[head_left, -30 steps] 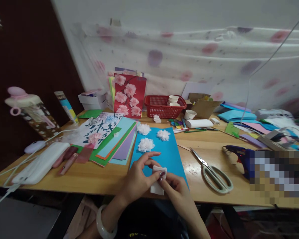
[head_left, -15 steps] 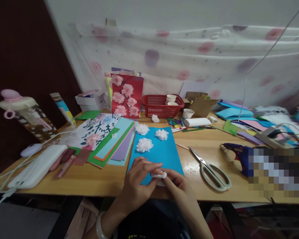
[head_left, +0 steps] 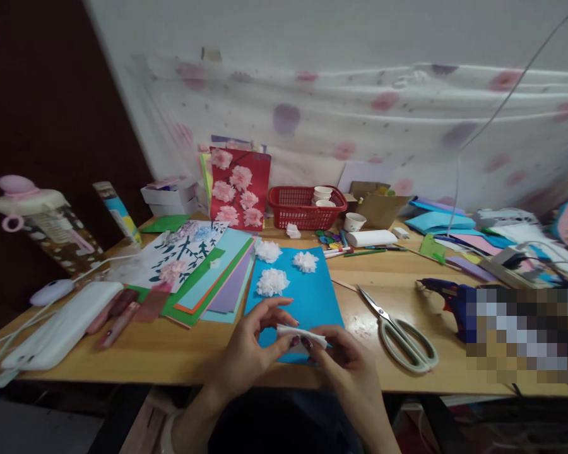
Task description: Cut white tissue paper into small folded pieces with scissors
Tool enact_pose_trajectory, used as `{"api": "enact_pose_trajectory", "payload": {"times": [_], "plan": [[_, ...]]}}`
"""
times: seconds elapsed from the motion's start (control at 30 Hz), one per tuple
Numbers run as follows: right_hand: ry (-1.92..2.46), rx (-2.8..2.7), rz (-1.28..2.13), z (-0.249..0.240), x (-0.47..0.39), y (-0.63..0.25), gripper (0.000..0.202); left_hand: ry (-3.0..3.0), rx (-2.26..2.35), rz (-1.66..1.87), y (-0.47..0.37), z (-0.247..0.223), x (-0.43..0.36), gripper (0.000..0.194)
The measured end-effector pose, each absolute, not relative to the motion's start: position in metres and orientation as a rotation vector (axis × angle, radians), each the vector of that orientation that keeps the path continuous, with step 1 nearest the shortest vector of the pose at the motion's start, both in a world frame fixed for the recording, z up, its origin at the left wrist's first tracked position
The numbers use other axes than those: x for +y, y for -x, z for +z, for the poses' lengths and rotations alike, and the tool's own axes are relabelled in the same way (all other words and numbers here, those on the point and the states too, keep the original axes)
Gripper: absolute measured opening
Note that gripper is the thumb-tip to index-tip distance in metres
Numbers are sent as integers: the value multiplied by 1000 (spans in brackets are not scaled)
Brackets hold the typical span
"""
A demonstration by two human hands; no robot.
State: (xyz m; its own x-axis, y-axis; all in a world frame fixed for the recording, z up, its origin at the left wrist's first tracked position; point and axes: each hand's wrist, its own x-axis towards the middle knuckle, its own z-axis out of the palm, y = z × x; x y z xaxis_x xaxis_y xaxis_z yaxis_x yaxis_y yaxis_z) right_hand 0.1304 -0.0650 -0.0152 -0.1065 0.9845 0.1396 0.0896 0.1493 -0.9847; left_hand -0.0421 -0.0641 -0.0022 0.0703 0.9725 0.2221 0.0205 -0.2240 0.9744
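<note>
A small folded piece of white paper [head_left: 303, 336] is pinched between both hands over the lower part of a blue sheet [head_left: 307, 301]. My left hand [head_left: 255, 347] grips its left end with the thumb, the other fingers curved above it. My right hand [head_left: 348, 359] holds the right end between thumb and fingers. Three fluffy white paper flowers lie on the upper part of the sheet: one at the top left [head_left: 267, 251], one below it [head_left: 272, 282] and one to the right [head_left: 305, 261].
Open scissors [head_left: 400, 334] and a glue gun [head_left: 449, 299] lie to the right. Coloured papers [head_left: 227, 290] and a white power bank [head_left: 64, 325] are at the left. Behind stand a red card with pink flowers [head_left: 241, 183] and a red basket [head_left: 293, 217].
The white paper, bunched between my fingertips before, now shows as a wider folded strip. My hands have spread slightly apart, and the left fingers have lifted off it. The view has shifted a little.
</note>
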Motion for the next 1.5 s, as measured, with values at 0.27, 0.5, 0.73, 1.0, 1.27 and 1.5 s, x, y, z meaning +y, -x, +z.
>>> {"api": "enact_pose_trajectory", "payload": {"times": [0.27,0.5,0.73,1.0,1.27,1.5], "plan": [[1104,-1749,781,-17,-53,-137,13,-2148,1253,1381,48,-8,-57,16],[1214,-1792,616,-32,-43,-137,18,-2653,1328,1184,49,-18,-49,33],[1254,-1794,631,-39,-41,-136,21,-2867,1514,1060,47,-18,-51,42],[1269,-1796,632,-44,-42,-138,20,-2911,1690,901,40,-31,-55,61],[1161,-1812,624,-35,-42,-136,16,-2708,1606,1100,39,-18,-51,42],[1145,-1659,813,-26,-48,-137,21,-2162,1392,1200,36,1,-49,23]]}}
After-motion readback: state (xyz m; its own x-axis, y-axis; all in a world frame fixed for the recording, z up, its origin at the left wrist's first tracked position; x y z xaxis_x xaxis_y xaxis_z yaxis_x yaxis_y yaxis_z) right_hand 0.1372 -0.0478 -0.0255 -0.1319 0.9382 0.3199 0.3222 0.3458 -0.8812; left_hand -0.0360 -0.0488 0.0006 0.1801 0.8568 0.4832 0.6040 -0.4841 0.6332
